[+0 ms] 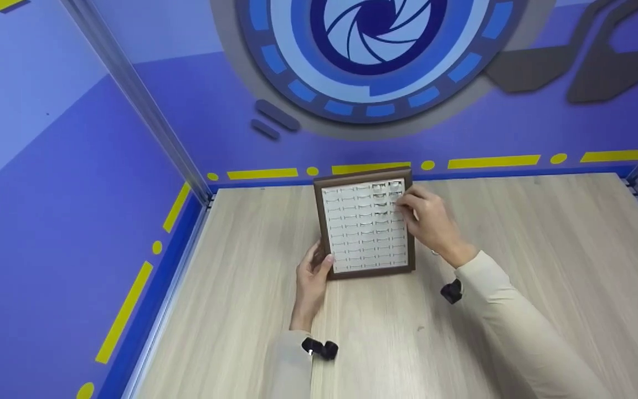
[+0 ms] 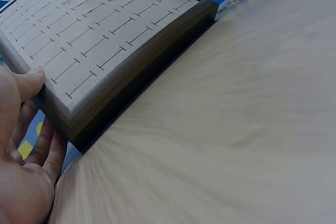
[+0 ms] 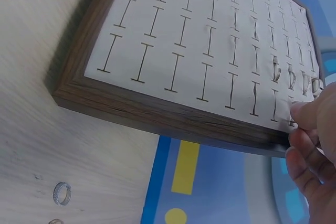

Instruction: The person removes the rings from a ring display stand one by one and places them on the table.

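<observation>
Both hands grasp: left (image 1: 312,277) holds wood-framed slotted tray (image 1: 366,227); right (image 1: 430,221) pinches something unseen.

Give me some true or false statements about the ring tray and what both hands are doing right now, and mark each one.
1. The left hand holds the ring tray at its near left corner. True.
2. The right hand rests flat on the table, away from the tray. False: its fingers are at the tray's far right edge, by the slots.
3. Every slot in the tray holds a ring. False: most slots are empty; only a few rings sit near the right hand.
4. A loose ring lies on the table beside the tray. True.
5. The tray has a dark wooden frame. True.
</observation>
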A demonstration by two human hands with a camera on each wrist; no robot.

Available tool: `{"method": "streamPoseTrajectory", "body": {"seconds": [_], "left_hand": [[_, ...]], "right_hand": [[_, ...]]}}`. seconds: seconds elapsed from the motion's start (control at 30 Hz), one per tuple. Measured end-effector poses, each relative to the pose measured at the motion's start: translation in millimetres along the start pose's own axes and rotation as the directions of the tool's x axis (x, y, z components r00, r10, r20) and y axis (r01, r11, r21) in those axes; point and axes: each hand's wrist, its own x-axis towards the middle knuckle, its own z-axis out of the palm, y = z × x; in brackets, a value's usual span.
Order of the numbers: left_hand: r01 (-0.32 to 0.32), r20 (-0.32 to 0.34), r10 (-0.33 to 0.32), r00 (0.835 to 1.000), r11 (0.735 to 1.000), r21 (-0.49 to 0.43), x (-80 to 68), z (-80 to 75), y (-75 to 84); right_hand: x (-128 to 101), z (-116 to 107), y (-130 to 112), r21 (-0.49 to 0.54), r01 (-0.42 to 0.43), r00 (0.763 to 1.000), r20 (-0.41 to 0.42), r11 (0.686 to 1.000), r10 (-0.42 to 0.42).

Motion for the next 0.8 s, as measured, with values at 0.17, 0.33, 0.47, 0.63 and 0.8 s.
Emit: {"method": "streamPoseTrajectory", "body": {"seconds": [0.17,0.33,0.47,0.63,0.8], "left_hand": [[0.004,0.000,-0.004,1.000,1.000,0.008,0.3,0.3,0.4],[0.011,0.001,-0.011,1.000,1.000,-0.001,1.0,1.5,1.6],[0.002,0.007,-0.002,1.000,1.000,-0.017,1.7,1.8,1.3],[0.004,-0.004,-0.004,1.000,1.000,-0.026,2.1,1.2,-0.5],[0.004,-0.004,-0.004,1.000,0.999,-0.038,0.7,1.2,-1.1]], "right_hand": [[-0.8,-2.5,0.4,0.010,-0.017,1.000,0.016,1.000,0.017],[-1.1,-5.0,0.0,0.000,0.011,1.000,0.007,1.000,-0.011],[-1.4,-7.6,-1.7,-0.021,0.025,1.000,0.007,0.999,-0.025],[-2.5,-10.5,-4.0,-0.029,0.010,1.000,0.026,1.000,-0.009],[-5.8,-14.1,-4.9,-0.020,0.013,1.000,0.025,1.000,-0.012]]}}
